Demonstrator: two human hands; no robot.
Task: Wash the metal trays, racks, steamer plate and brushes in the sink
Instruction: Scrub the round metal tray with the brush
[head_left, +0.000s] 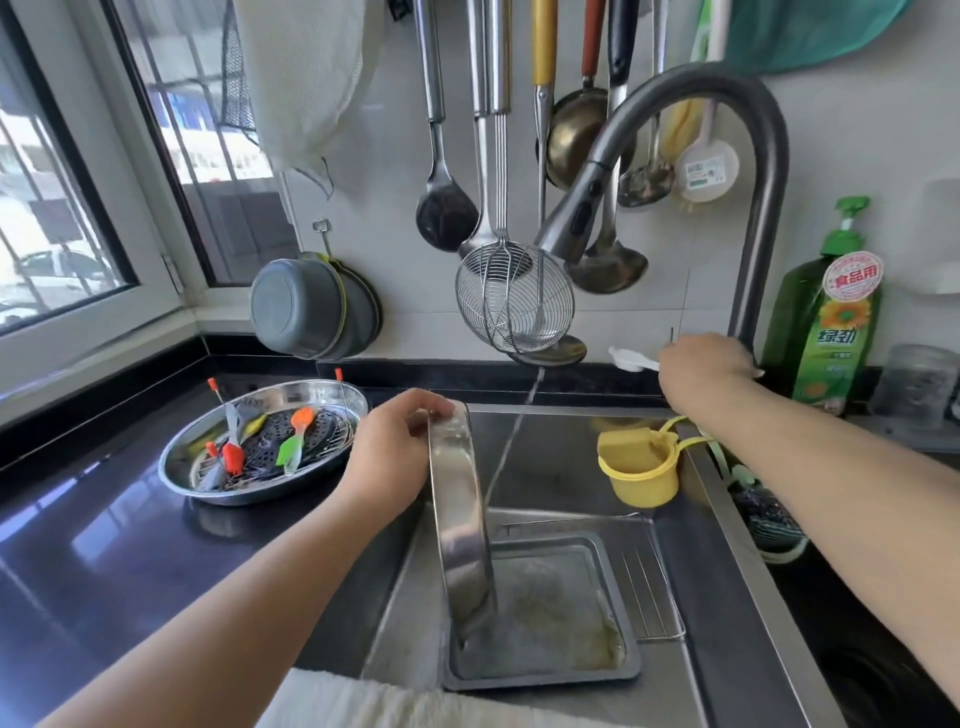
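My left hand (387, 449) grips the top rim of a round metal tray (460, 525) held on edge in the sink (561, 457). A thin stream of water runs from the faucet (691, 135) down beside it. Under it lies a greasy rectangular baking tray (545, 670), with a wire rack (652, 597) to its right. My right hand (704, 366) rests on the faucet handle at the base of the tap. On the counter at left stands an oval metal tray (208, 483) holding a perforated steamer plate (270, 452) and silicone brushes (293, 439).
A yellow cup (641, 467) hangs on the sink's right wall. A green dish soap bottle (831, 322) stands at the right. Ladles and a wire skimmer (514, 301) hang on the wall above the sink. A white towel (363, 701) lies at the front edge.
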